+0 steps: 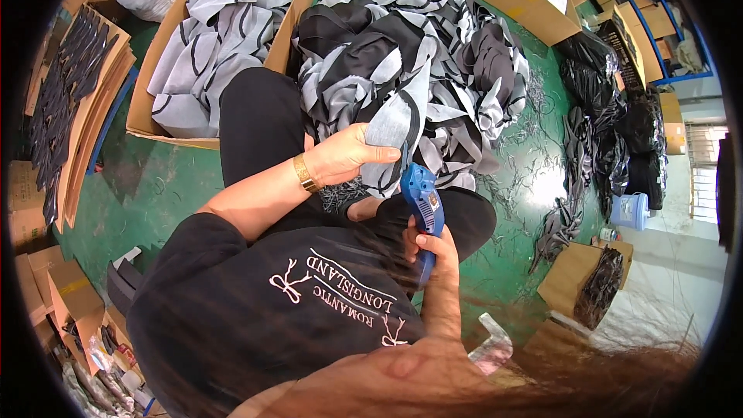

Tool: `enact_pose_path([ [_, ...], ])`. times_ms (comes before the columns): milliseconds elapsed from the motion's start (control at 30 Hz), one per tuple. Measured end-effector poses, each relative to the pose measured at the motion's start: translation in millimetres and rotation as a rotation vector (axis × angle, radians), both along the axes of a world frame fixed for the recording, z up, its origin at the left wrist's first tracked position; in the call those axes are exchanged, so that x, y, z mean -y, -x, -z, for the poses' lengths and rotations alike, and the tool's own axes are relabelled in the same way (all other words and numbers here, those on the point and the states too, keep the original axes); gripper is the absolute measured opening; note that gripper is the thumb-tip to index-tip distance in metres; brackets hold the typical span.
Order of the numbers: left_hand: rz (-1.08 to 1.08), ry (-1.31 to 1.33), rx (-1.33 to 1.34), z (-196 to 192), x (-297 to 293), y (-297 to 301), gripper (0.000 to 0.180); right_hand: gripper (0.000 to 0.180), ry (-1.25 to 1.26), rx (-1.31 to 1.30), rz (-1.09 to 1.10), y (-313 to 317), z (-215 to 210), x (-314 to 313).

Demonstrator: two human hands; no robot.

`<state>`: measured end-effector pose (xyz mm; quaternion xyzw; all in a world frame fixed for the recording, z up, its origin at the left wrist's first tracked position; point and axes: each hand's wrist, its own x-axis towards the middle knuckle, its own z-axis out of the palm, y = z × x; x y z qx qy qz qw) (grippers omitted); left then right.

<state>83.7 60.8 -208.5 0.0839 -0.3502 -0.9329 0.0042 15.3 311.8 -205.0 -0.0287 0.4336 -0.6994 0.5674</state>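
Observation:
My left hand (339,157) pinches a grey fabric piece with a black edge (393,118) between thumb and fingers, over my lap. My right hand (435,248) is wrapped around the handle of a blue electric cutter (422,195). Its narrow tip meets the fabric's edge just beside my left thumb; whether the blades are parted is too small to tell. Just beyond my hands, a large heap of grey and black fabric pieces (348,62) lies on the floor.
At my left knee stands a cardboard box (297,25) filled with similar pieces. Thin dark scraps (534,128) litter the green floor (507,224) on the right. Black plastic bags (592,77) and another carton (518,1) stand farther right. Loose hair covers part of the lower edge.

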Motion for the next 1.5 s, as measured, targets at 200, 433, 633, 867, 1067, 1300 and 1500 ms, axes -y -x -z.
enact_pose_path([
  [200, 0.017, -0.013, -0.011, -1, -3, 0, 0.029, 0.043, 0.083, 0.098, 0.046, 4, 7, 11],
  [433, 0.052, 0.045, -0.04, -6, -7, -4, 0.028, 0.041, -0.023, -0.343, 0.156, 33, -20, 45],
  [633, 0.05, 0.33, -0.144, 1, -33, -10, 0.025, 0.041, -0.263, -0.871, 0.165, 39, -29, 79],
  [867, -0.051, 0.168, -0.047, 16, -26, 2, 0.021, 0.037, -0.295, -0.816, 0.105, 35, -8, 72],
  [1067, -0.288, 0.179, 0.139, 42, 2, 1, 0.017, 0.029, -0.277, -0.696, 0.212, 28, -18, 59],
  [1300, -0.295, 0.03, 0.101, 23, 17, 2, 0.015, 0.034, -0.312, -0.553, 0.081, 13, -29, 17],
  [1500, -0.302, 0.171, 0.106, 14, 10, 1, 0.016, 0.033, -0.403, -0.539, -0.027, 2, -19, 10],
])
